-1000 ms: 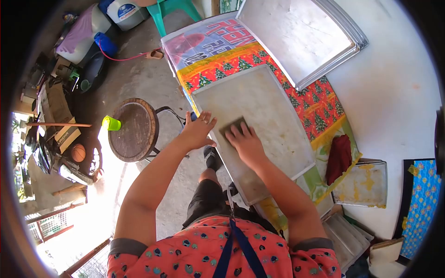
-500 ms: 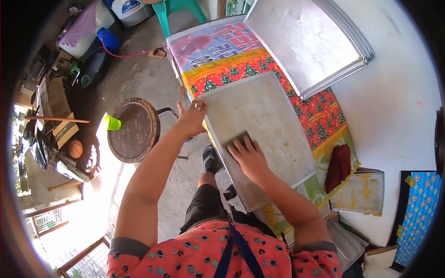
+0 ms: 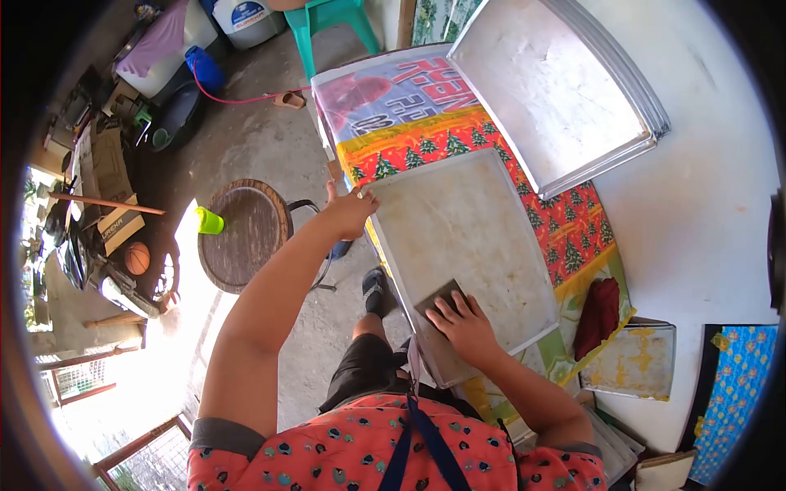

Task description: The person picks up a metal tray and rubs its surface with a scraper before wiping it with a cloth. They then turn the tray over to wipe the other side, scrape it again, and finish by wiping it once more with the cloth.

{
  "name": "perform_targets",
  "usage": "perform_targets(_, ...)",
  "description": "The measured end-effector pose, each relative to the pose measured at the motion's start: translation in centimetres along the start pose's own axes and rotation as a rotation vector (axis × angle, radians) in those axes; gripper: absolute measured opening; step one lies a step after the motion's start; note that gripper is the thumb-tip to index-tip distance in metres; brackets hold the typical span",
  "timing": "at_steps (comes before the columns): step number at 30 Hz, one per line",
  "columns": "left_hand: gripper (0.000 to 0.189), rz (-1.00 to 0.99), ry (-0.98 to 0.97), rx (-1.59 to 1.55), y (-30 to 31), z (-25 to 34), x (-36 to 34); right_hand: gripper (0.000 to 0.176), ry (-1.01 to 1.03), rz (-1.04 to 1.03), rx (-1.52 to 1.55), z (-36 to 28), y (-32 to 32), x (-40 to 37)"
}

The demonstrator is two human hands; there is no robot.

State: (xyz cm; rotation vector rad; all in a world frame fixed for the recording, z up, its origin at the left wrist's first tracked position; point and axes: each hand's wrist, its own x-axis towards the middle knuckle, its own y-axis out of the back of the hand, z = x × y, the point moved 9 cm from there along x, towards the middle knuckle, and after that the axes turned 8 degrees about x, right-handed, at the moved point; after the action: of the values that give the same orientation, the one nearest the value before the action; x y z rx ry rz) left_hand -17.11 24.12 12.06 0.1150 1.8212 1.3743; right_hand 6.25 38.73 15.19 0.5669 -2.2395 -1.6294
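A large flat metal baking tray [image 3: 454,225] lies on the covered table, its surface dull with brownish stains toward the near end. My left hand [image 3: 352,213] grips the tray's left edge near the far corner, fingers over the rim and thumb sticking out. Under the fingers of my right hand [image 3: 468,331] is a dark rectangular scouring pad [image 3: 437,296], pressed flat on the near part of the tray. The fingertips spread across the pad and cover part of it.
Shinier stacked trays [image 3: 557,90] lean on the wall at the back right. A dark red cloth [image 3: 598,317] lies at the table's right end, above a stained tray [image 3: 630,360]. Left of the table stands a round wooden stool [image 3: 246,237] with a lime-green cup [image 3: 210,221].
My right hand and the pad have slid nearer to me and slightly right on the tray. The left hand stays at the tray's edge, and the whole view has shifted a little.
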Motion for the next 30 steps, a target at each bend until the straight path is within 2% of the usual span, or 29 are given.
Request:
perform_targets(4, 0.070, 0.031, -0.018, -0.011, 0.2, 0.2, -0.2, 0.040, -0.011, 0.055, -0.001, 2.2, 0.7, 11.0)
perform_targets(5, 0.067, 0.039, -0.020, -0.006, 0.3, 0.1, -0.3, 0.039, -0.028, 0.162, -0.042, 3.0, 1.1, 13.3)
perform_targets(8, 0.068, -0.005, -0.028, -0.034, 0.4, -0.2, -0.3, 0.041, -0.022, 0.170, -0.055, 3.7, 0.4, 15.8)
perform_targets(11, 0.076, -0.039, -0.034, -0.091, 0.2, -0.7, -0.2, 0.046, -0.021, 0.096, -0.050, 3.4, 0.0, 12.3)
perform_targets(15, 0.077, -0.009, -0.036, -0.111, 0.1, -0.6, -0.4, 0.051, -0.028, 0.023, 0.004, 1.8, -0.9, 0.3)
perform_targets(18, 0.074, 0.005, -0.043, -0.108, 0.2, -0.6, -0.4, 0.052, -0.078, -0.008, 0.002, 3.0, -0.2, -2.8)
perform_targets(20, 0.067, 0.019, -0.055, -0.094, 0.4, -0.5, -0.5, 0.051, -0.099, 0.021, -0.007, 4.1, 0.5, -1.4)
perform_targets(25, 0.076, -0.024, -0.034, -0.105, 0.1, -0.4, -0.3, 0.045, -0.167, 0.178, -0.093, 10.5, 2.1, 14.1)
perform_targets(28, 0.076, -0.026, -0.025, -0.057, 0.2, -0.6, -0.3, 0.046, -0.168, 0.158, -0.095, 11.4, 2.1, 13.0)
perform_targets(30, 0.076, -0.015, -0.025, -0.041, 0.0, -0.5, 0.0, 0.047, -0.179, 0.115, -0.077, 10.9, 1.8, 6.9)
